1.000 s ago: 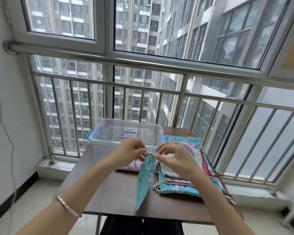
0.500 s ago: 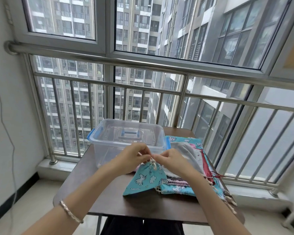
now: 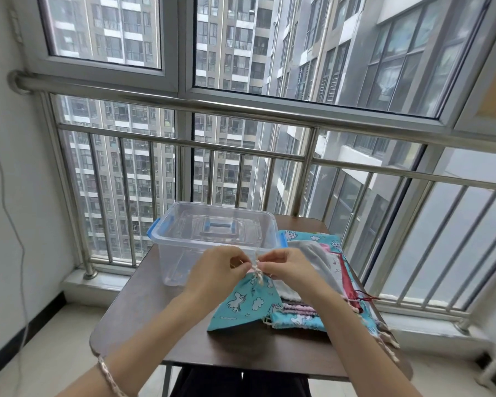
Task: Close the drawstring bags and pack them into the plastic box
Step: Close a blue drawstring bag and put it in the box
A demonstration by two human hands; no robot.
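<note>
Cords (image 3: 257, 271) at the gathered neck of the blue unicorn bag (image 3: 245, 306) are pinched from both sides. Our left hand (image 3: 215, 275) grips them at 9 o'clock and our right hand (image 3: 291, 270) at 3 o'clock, fingers curled tight. The bag's bottom rests on the table (image 3: 143, 310), at 5 o'clock from the clear plastic box (image 3: 178, 262), touching the pile of bags (image 3: 327, 263) at its 3 o'clock.
</note>
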